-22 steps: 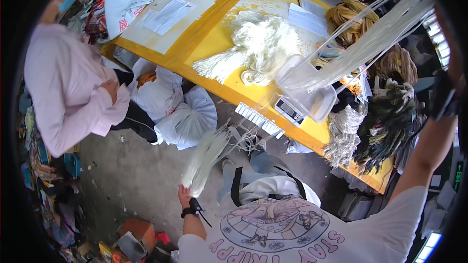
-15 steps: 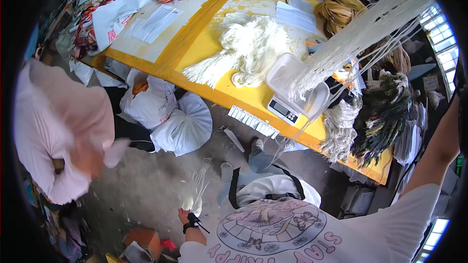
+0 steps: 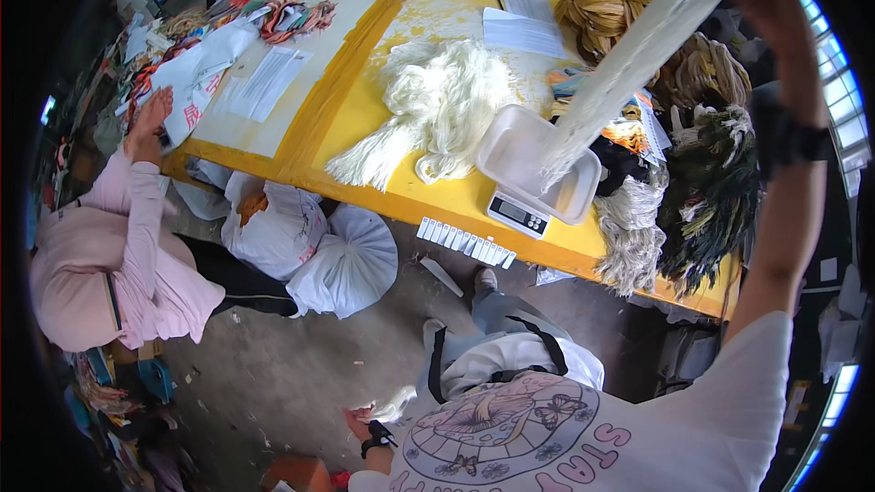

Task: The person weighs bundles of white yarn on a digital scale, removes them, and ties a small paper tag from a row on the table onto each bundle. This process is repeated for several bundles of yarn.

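My right hand (image 3: 766, 0) is raised high at the upper right, closed round the top of a long hank of white yarn (image 3: 643, 50). The hank slants down, its lower end in a clear plastic tray (image 3: 492, 157) on a small digital scale (image 3: 518, 216). Low beside my body, my left hand (image 3: 358, 421) is closed on a thin bunch of white yarn (image 3: 392, 405); its fingers are partly hidden. A loose heap of cream-white yarn (image 3: 442, 105) lies on the yellow table (image 3: 305, 132), left of the tray.
Tan yarn coils (image 3: 603, 14), dark green hanks (image 3: 706, 210) and grey-white hanks (image 3: 631, 241) crowd the table's right end. White labels (image 3: 465, 243) line the front edge. A co-worker in pink (image 3: 137, 251) reaches onto the table at left, near stuffed white sacks (image 3: 342, 260).
My right arm has swung inward, and the hank hangs narrower and steeper. Loose strands no longer trail across the scale. The left-hand bunch has gathered closer to me. The co-worker has turned toward the table.
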`<action>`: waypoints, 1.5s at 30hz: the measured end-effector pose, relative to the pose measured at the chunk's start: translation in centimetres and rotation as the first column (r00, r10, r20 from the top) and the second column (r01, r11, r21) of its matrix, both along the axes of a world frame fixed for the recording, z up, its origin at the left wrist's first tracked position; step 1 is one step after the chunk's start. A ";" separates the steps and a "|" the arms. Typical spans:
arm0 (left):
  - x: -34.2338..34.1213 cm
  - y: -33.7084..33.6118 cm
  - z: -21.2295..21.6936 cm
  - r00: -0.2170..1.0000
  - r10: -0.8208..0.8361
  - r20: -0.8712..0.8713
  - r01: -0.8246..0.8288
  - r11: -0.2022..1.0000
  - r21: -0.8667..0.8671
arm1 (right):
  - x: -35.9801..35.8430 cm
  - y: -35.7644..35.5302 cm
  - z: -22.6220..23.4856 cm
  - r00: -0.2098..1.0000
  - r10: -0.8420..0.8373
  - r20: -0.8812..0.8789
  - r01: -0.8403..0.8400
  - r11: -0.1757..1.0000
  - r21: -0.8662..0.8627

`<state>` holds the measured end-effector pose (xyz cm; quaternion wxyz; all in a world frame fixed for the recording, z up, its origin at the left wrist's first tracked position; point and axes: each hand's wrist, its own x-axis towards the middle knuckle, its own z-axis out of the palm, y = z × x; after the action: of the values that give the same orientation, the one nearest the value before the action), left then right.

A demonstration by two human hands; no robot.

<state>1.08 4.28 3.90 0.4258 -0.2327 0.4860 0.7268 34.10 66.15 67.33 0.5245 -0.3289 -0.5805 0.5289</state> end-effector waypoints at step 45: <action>-0.8 29.2 31.5 0.931 -0.192 -0.309 0.362 0.395 0.845 | 15.5 -10.3 -52.4 0.738 -0.605 -0.298 -0.021 0.421 -0.907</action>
<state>0.30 33.46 35.45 0.5575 0.1697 0.0961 0.8069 49.58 55.84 14.95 0.5237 -0.4666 0.0357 0.7119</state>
